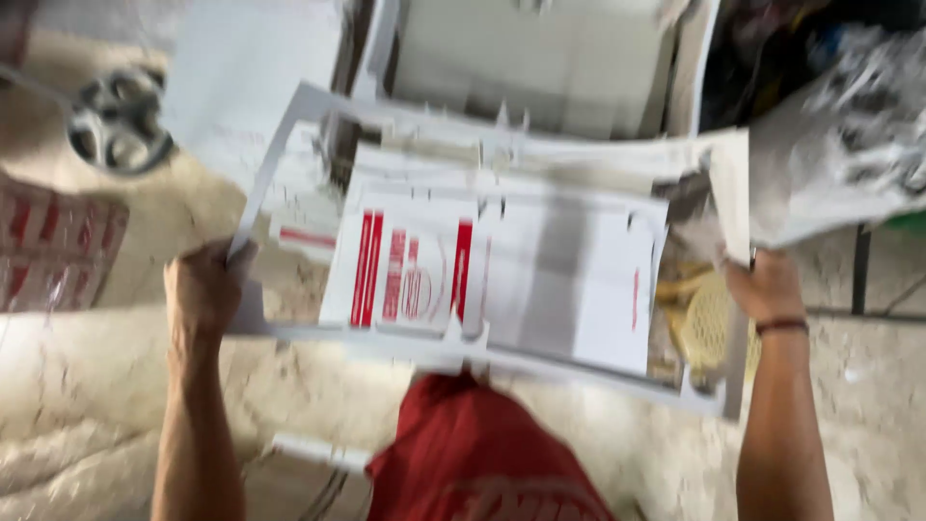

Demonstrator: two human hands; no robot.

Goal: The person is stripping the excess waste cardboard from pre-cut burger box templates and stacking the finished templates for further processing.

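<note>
Pale, mottled stone-like floor [87,405] fills the lower part of the head view, rough and blotchy, with a stack of white sheets [540,58] lying flat at the top edge and a crumpled grey-and-white plastic sheet [849,125] bunched at the right. Across the middle hangs the large die-cut cardboard sheet [502,280], white, thin and floppy, printed with red bars on one panel and cut through so that a narrow outer frame surrounds looser inner panels; it is held in the air at chest height over a red garment [482,463] on the person's lap or legs. The left hand [203,289] is closed on the frame's left edge, thumb on top, and the right hand [767,285], with a dark band at the wrist, is clamped on the right edge beside a yellow perforated object [709,323] seen through a cut-out. I judge the main risk to be tearing: the frame strips look slender, and a pull from both sides could snap them at the notches. Loosened panels might also sag and drop out, since little seems to tie them to the frame. A round metal part [116,121] lies on the floor at upper left, blurred.
</note>
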